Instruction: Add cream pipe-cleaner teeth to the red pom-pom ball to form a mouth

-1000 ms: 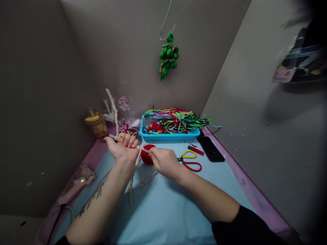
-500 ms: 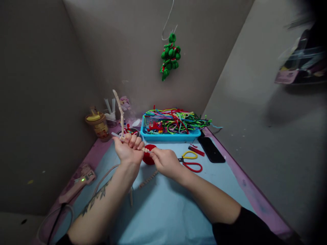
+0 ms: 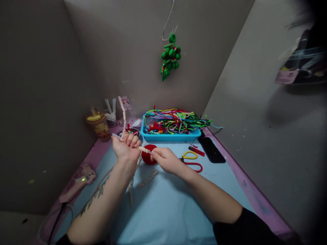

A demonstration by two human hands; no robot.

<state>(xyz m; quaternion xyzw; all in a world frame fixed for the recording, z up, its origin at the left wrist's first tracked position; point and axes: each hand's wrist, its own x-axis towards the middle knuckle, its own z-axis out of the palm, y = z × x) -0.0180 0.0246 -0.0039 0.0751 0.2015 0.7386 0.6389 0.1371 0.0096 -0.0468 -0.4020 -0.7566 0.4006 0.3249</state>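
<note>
My left hand is closed around a cream pipe cleaner and a translucent white glue stick, whose far end pokes out past the thumb. One length of the pipe cleaner rises above the fist. On the other side, its coiled turns wrap the stick between my hands. My right hand pinches the stick's near end. Behind that end is a round red fuzzy piece. A loose cream coil lies on the blue cloth below, and another cream strand hangs beside my left forearm.
A blue tray of colourful pipe cleaners stands at the back. Red-and-yellow-handled scissors, a red lighter-like item and a black phone lie right. At left are a pink glue gun and a brown cup.
My left fist has shifted slightly left, and more coiled turns show between the hands. The upright length of pipe cleaner stands lower and leans differently. My right hand stays nearly in place.
</note>
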